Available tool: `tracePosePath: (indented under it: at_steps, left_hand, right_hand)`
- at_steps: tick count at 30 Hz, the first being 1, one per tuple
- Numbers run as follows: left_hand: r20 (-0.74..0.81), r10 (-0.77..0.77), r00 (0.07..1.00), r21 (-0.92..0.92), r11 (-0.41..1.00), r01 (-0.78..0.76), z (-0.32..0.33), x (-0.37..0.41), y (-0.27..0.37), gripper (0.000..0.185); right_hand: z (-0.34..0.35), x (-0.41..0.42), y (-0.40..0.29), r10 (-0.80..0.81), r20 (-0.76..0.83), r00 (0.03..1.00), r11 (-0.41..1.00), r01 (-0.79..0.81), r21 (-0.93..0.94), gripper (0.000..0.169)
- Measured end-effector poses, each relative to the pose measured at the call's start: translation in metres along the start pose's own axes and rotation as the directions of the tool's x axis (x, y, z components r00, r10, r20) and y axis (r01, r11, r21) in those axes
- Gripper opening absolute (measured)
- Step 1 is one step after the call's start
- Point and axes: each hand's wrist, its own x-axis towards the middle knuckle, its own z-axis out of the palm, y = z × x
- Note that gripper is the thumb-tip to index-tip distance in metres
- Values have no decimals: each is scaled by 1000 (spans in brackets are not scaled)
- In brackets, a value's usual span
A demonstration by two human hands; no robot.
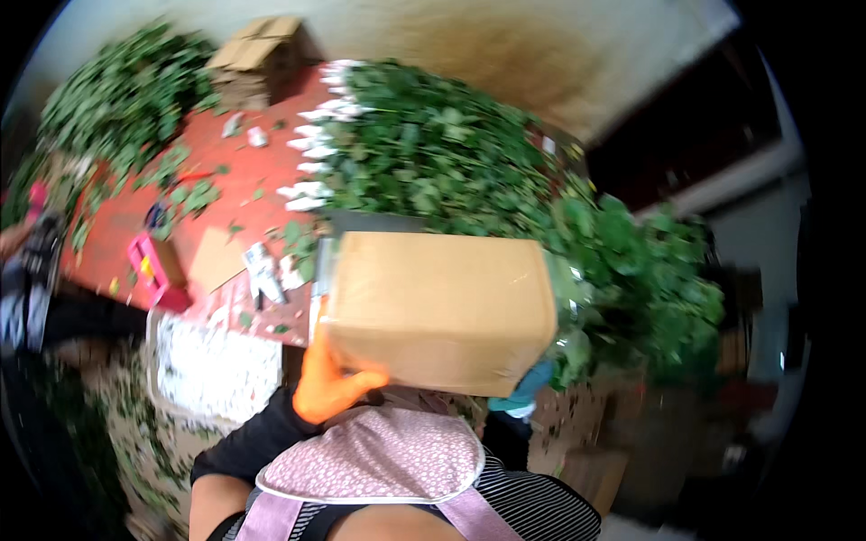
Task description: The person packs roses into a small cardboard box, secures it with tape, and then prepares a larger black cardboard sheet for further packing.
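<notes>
A bundle wrapped in a cardboard sleeve [440, 297] is in front of my body, over the table's near edge. Green leafy stems [629, 291] stick out of its right end through clear plastic [568, 291]. My left hand [338, 379], in an orange glove, grips the lower left corner of the cardboard. My right hand [531, 389], in a teal glove, is at the lower right corner, its fingers mostly hidden behind the sleeve. Beyond the bundle lies a pile of leafy stems [440, 149] with white-wrapped ends [314, 149] pointing left.
Cardboard pieces [254, 47] are stacked at the back of the red table [223, 145]. On its left are loose foliage [128, 95], a pink holder [159, 270] and a white-and-dark tool [264, 270]. A basin of white pieces [213, 365] stands below. Another person's arm [30, 250] shows far left.
</notes>
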Motion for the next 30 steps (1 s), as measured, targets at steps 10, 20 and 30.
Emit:
tracePosePath:
  at_steps: [10,20,30]
  left_hand:
    - [-346,655,672,690,663,-291,3,-123,-9,142]
    - [-803,596,-16,595,799,-88,80,-239,-69,146]
    - [-870,157,-468,276,941,-197,90,-462,-193,142]
  right_hand:
    - [86,86,87,321,639,699,820,133,-557,55]
    - [281,-66,210,372,861,-347,870,453,-194,52]
    - [253,-444,308,39,205,-978,899,123,420,51]
